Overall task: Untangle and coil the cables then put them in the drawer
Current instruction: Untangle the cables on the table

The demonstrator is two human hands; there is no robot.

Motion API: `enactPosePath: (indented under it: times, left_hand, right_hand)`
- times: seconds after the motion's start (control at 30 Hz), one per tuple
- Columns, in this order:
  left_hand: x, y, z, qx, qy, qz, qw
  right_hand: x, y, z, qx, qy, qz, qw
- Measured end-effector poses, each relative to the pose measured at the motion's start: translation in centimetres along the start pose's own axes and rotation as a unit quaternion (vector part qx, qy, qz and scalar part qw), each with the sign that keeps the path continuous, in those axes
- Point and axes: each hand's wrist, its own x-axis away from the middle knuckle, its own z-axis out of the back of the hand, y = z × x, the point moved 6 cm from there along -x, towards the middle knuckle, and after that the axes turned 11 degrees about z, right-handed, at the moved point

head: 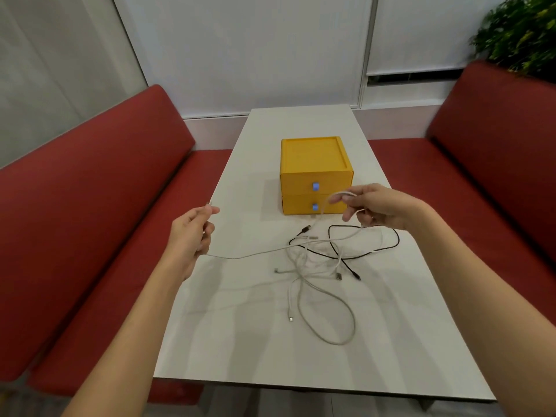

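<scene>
On the table (240, 341), well in front of the box (313, 158), lies the tangle (313, 266) of white cables, its biggest loop trailing out on the side farthest from the box. A black cable (394, 236) threads through the tangle and loops out in front of the box, towards its right. Several plugs lie loose round the heap.

The left hand (189, 236) is raised left of the box and a little nearer than it. Thumb and forefinger pinch the end of one white cable (240, 256), which runs from there back into the tangle. The right hand (379, 209) hangs just in front of the box's lower drawer (313, 206), fingers curled round a bend of what looks like the same white cable; whether it is, I cannot tell for sure.

Both drawers of the box are shut, so nothing is stowed yet. By my judgement the step in hand is untangling: drawing the first white cable free. The next move calls for pulling it gently clear of the black cable where they cross, not yanking a knot tight, then winding it into a coil and opening a drawer.

Red benches (90, 191) flank the box on either side, and a plant (520, 31) stands far behind it to the right
</scene>
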Motion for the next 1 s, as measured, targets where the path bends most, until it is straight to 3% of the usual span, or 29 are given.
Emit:
enactPosePath:
  times: [0.1,0.27,0.4,0.57,0.67,1.0]
  left_hand:
    - [-0.1,-0.2,0.0,-0.020,0.007,-0.005,1.000]
    - [-0.1,-0.6,0.2,-0.063,0.008,-0.024,0.998]
    - [-0.6,-1.3,1.0,-0.096,0.027,-0.038,0.994]
    - [-0.8,-1.9,0.4,-0.127,-0.001,-0.040,0.991]
    - [-0.9,-1.9,-0.5,-0.157,-0.012,-0.050,0.986]
    - [-1.8,-3.8,2.0,-0.259,0.017,-0.068,0.963]
  right_hand:
    - [1.0,-1.7,-0.2,-0.132,-0.043,0.088,0.986]
    - [1.0,-0.7,0.8,-0.363,0.046,0.069,0.928]
    - [0.8,0.8,1.9,-0.352,0.081,0.003,0.933]
    - [1.2,2.0,0.6,-0.226,0.015,-0.062,0.972]
    - [0.7,2.8,0.6,-0.171,0.064,-0.070,0.981]
    - [0.2,3.6,6.0,-0.297,0.262,-0.003,0.918]
